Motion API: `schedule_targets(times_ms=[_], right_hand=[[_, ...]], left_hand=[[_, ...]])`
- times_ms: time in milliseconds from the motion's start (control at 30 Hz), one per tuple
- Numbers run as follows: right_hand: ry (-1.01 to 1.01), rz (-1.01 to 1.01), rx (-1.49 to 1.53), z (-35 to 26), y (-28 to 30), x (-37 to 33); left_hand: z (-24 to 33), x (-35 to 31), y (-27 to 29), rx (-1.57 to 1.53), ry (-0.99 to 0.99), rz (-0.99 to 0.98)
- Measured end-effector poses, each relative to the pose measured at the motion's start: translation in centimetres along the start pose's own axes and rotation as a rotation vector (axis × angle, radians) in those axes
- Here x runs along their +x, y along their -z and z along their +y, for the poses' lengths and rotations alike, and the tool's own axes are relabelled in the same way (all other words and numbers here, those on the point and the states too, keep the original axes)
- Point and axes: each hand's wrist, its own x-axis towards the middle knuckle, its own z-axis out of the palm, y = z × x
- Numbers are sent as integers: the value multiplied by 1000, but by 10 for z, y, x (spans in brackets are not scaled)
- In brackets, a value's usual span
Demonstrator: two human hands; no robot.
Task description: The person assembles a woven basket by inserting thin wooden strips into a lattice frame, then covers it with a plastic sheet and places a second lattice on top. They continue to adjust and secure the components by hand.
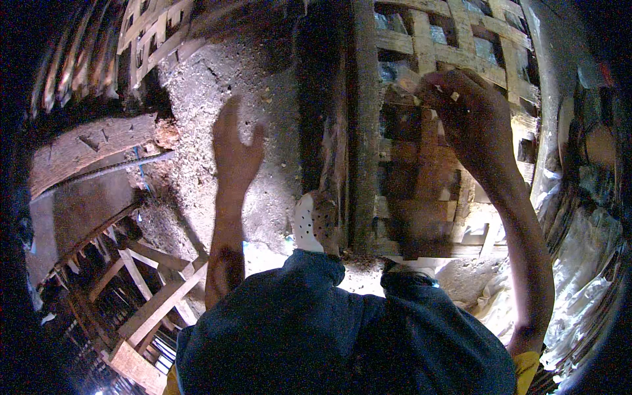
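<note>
Wooden lattice (429, 151) beneath right hand (467, 102) with curled fingers; cannot tell whether gripping. Left hand (237, 145) over dirt (194, 89), thumb apart from fingers. May snag fingertips in gaps through careless reaching.

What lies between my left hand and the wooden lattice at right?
Between your left hand and the lattice, the head view shows rough ground, then dark, unclear strips.

hands (236, 151): 2 | wooden lattices (422, 41): 2 | perforated shoe (305, 220): 1 | trouser legs (263, 322): 2 | yellow sleeves (526, 372): 2
</note>
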Motion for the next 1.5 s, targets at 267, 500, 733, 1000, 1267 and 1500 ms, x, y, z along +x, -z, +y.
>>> schedule_targets(times_ms=[267,500,733,1000,1267,1500], right_hand=[[126,-29,-193,-12,-12,19],[189,-34,-117,-15,-10,11],[144,-88,-87,-13,-12,-2],[152,-201,62,-9,-10,-11],[-186,-196,637,14,1,-22],[-2,-187,213,4,9,-29]], left_hand=[[123,11,-13,-348,-215,-70],[126,1,-32,-393,-216,-61],[129,1,-34,-392,-196,-59],[126,2,-35,-378,-205,-44],[126,8,-19,-401,-256,-42],[126,12,-18,-379,-286,23]])
